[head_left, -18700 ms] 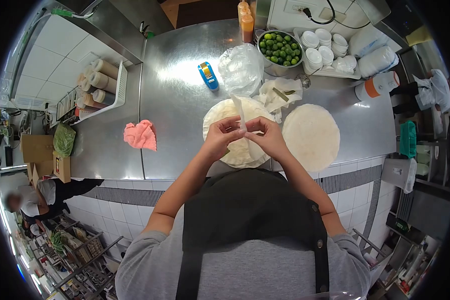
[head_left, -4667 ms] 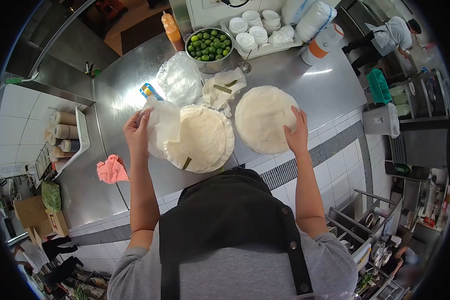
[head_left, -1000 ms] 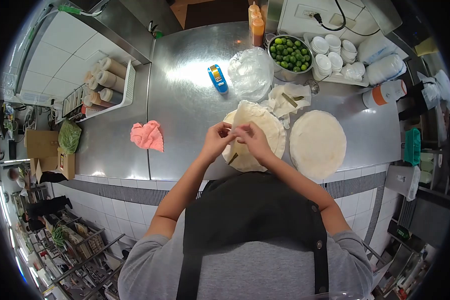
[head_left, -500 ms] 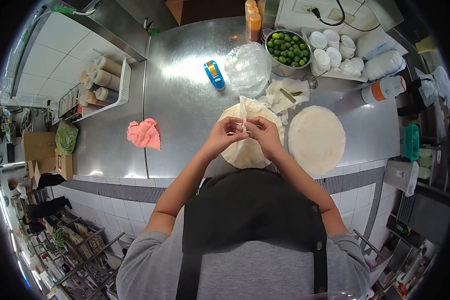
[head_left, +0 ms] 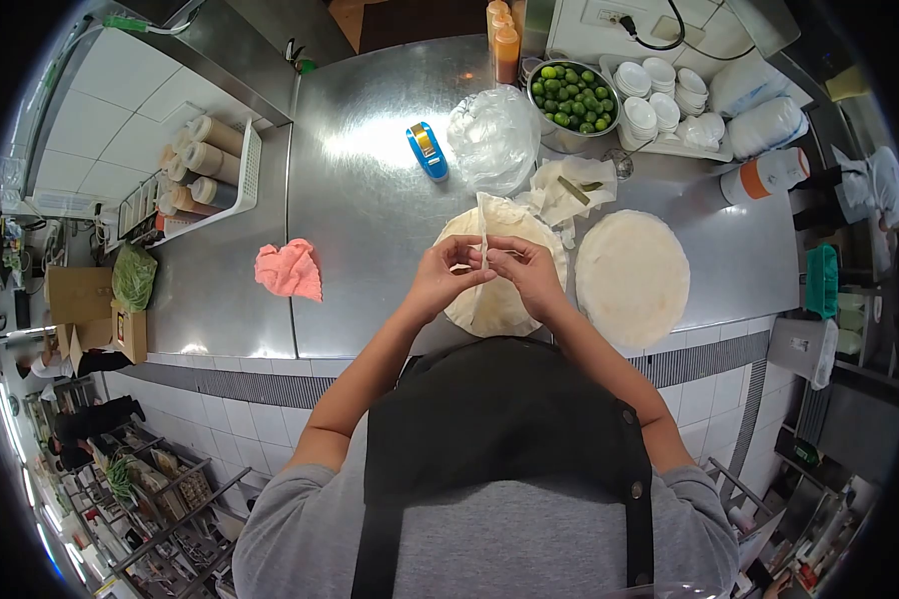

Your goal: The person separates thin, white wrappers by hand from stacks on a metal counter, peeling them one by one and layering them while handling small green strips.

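Observation:
My left hand (head_left: 446,276) and my right hand (head_left: 529,277) meet over a round stack of thin, pale dough wrappers (head_left: 491,317). Between my fingertips a wrapper (head_left: 483,220) is pinched, its edge standing up as a narrow upright ridge across the stack. Both hands are closed on it, thumbs towards each other. Just right of my right hand lies a second round stack of pale wrappers (head_left: 632,280), untouched by either hand. Torn wrapper scraps (head_left: 559,208) with greenish strips on them lie behind the first stack.
Behind the wrappers are a crumpled plastic bag (head_left: 494,140), a blue tape dispenser (head_left: 428,152) and a metal bowl of limes (head_left: 572,98). A pink cloth (head_left: 290,270) lies left. Sauce bottles (head_left: 505,52), a tray of small white cups (head_left: 641,115) and a white-and-orange bottle (head_left: 764,178) stand further back.
My hands stay nearly in place, with the pinched wrapper shifting slightly and its raised edge looking wider. At the right edge, a person in the background has moved further into view.

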